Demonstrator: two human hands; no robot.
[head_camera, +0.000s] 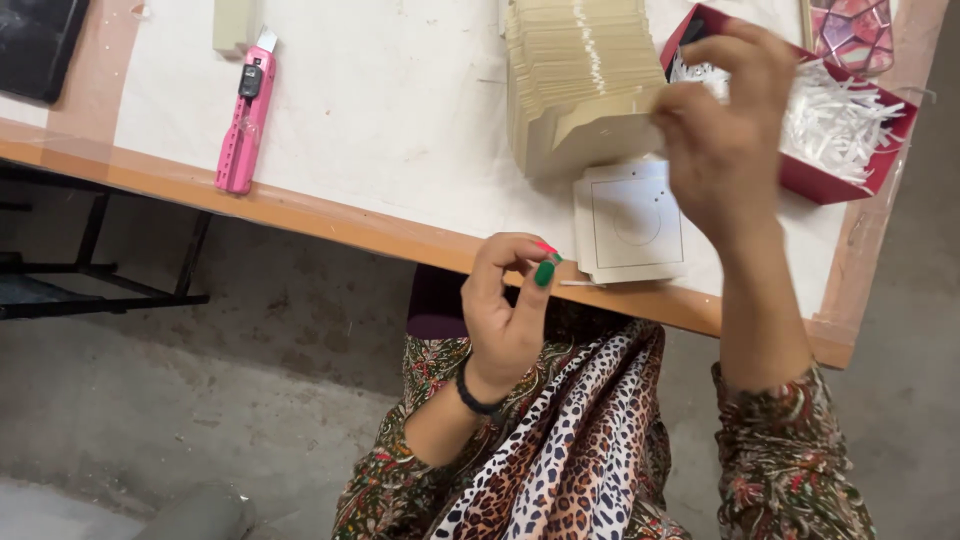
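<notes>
My right hand (722, 140) is raised over the table, and its fingertips pinch the edge of the front beige card (600, 135) of a thick upright stack of beige cards (565, 60). My left hand (508, 305) hovers at the table's front edge, thumb and forefinger pinched on a thin white strip (582, 283) that sticks out to the right. Between the two hands a small pile of white square cards (630, 225) with a drawn square and circle lies flat.
A red box (830, 185) filled with white shredded paper stands right of the stack, partly behind my right hand. A pink utility knife (245, 115) lies at the left on the white tabletop (400, 110). A dark metal frame (90, 290) stands below on the left.
</notes>
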